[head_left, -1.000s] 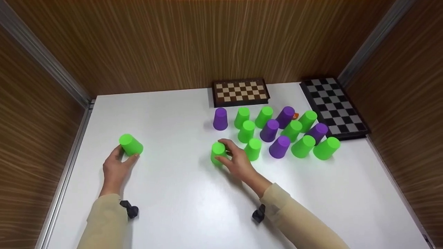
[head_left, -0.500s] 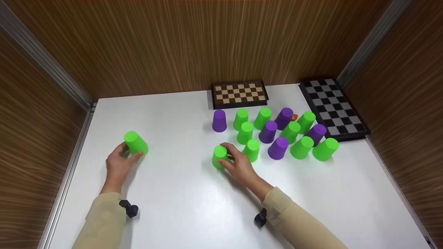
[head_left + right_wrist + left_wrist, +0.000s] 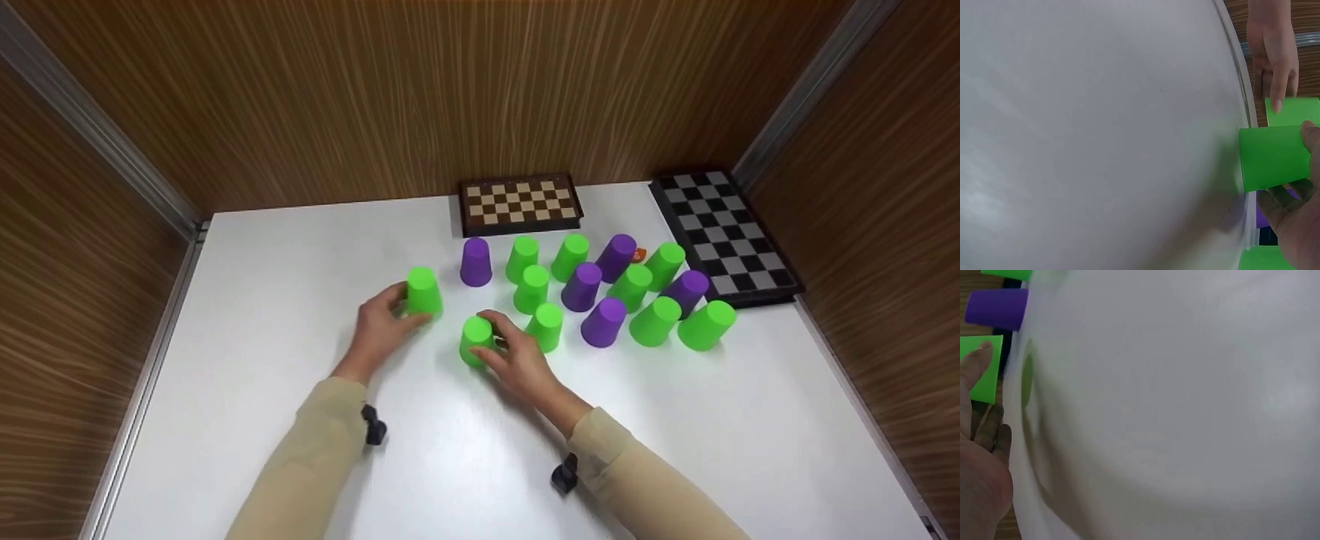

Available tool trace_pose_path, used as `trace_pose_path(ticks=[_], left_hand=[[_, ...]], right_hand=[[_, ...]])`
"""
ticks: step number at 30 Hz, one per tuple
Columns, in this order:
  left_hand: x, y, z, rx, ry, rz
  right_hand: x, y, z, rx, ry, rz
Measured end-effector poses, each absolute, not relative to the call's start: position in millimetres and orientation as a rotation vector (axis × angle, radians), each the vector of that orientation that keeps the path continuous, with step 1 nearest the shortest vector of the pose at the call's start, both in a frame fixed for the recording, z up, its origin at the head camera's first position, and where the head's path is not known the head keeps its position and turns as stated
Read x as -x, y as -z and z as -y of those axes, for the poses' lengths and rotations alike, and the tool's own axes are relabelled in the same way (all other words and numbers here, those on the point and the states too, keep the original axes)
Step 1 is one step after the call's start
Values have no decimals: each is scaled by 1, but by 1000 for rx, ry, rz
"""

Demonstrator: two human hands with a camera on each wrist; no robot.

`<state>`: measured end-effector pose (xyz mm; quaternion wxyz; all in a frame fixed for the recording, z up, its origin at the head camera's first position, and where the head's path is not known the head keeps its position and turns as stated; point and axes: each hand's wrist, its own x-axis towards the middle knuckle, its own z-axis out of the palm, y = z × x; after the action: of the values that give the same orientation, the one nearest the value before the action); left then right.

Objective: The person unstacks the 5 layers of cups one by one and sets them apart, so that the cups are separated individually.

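Note:
My left hand [image 3: 382, 330] grips an upside-down green cup [image 3: 424, 292] between thumb and fingers. In the left wrist view that cup [image 3: 988, 377] is lifted a little off the white table. To its right, my right hand [image 3: 523, 360] holds another upside-down green cup [image 3: 472, 352] by its side, its rim at or close to the tabletop. A single purple cup [image 3: 476, 262] stands behind the two hands. The right wrist view has the right-hand cup [image 3: 1272, 157] in front, with the left hand [image 3: 1278, 56] and its cup behind.
Several upside-down green and purple cups stand in loose rows to the right, the closest green one [image 3: 549, 322] beside my right hand. A brown chessboard [image 3: 519, 202] lies at the back, a black-and-grey one [image 3: 724, 232] at the right. A small orange item [image 3: 639, 255] shows between cups.
My left hand has carried its green cup from the far left rightward, close to the right hand. The right hand and its cup have hardly moved.

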<state>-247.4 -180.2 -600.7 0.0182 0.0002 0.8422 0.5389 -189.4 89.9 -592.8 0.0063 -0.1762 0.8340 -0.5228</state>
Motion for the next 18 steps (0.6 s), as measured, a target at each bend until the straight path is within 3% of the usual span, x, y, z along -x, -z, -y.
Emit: trace_pose_path(ticks=[7, 18], left_hand=[[250, 610, 150, -43, -1673, -2642], [245, 603, 148, -110, -1501, -2736]], right_hand=[[186, 592, -86, 591, 1654, -2599], [185, 591, -87, 580, 1577, -2652]])
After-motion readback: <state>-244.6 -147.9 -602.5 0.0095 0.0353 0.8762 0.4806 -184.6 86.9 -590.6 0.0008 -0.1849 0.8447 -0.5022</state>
